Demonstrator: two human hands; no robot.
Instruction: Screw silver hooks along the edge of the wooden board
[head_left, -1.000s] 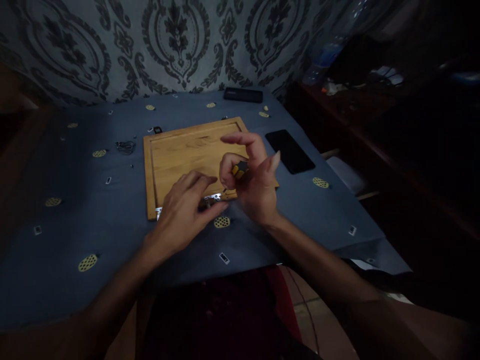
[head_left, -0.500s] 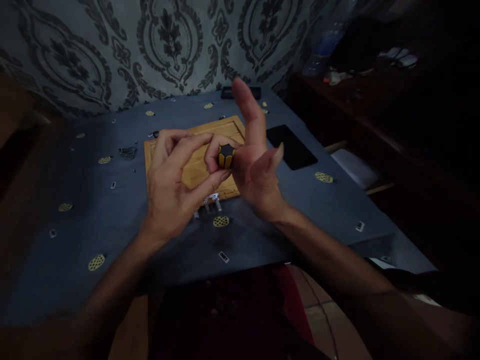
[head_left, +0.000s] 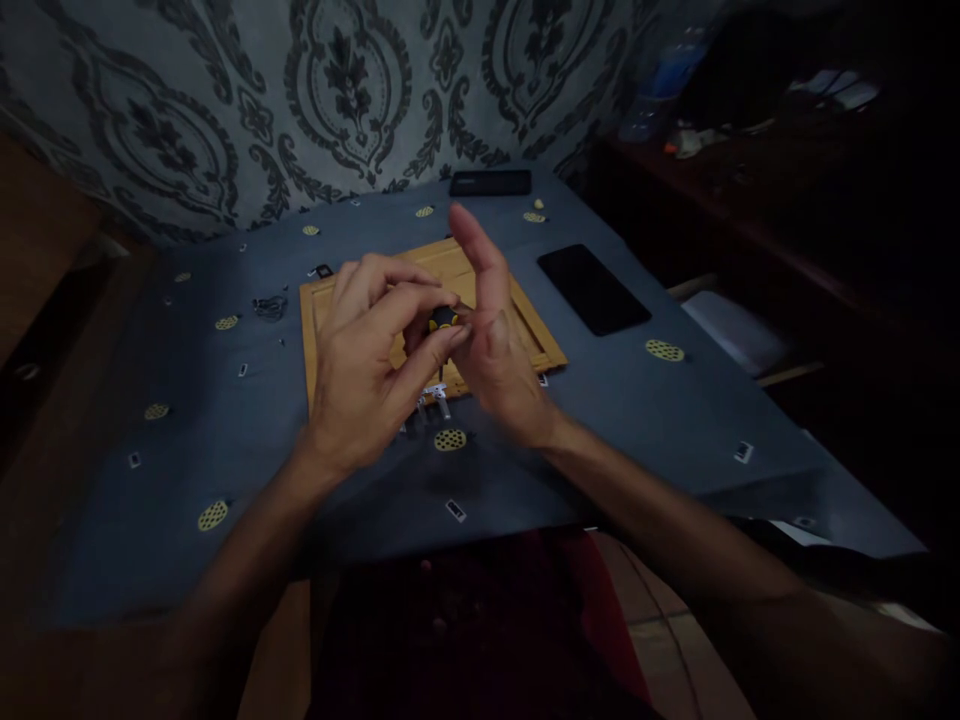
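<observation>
A small black-and-yellow screwdriver (head_left: 443,318) is seen mostly from the end of its handle, with a thin dark shaft pointing down from it. My left hand (head_left: 367,350) is closed, thumb and fingertips pinching the handle from the left. My right hand (head_left: 499,365) meets the handle from the other side; its index finger points up, its thumb is raised, and its other fingers curl in at the handle, partly hidden. Below the shaft, a shiny metal fitting (head_left: 435,394) sits at the near edge of a wooden board (head_left: 547,352).
A dark phone-like slab (head_left: 594,290) lies right of the board, and a black case (head_left: 490,183) lies near the wall. Left of the board is a small coil of wire (head_left: 270,306). A blue patterned cloth (head_left: 247,430) covers the table. A plastic bottle (head_left: 667,80) stands on the dark furniture.
My left fingers have closed around the screwdriver handle, which now sits slightly lower. My right index finger and thumb have drawn inward. The view has shifted slightly.
</observation>
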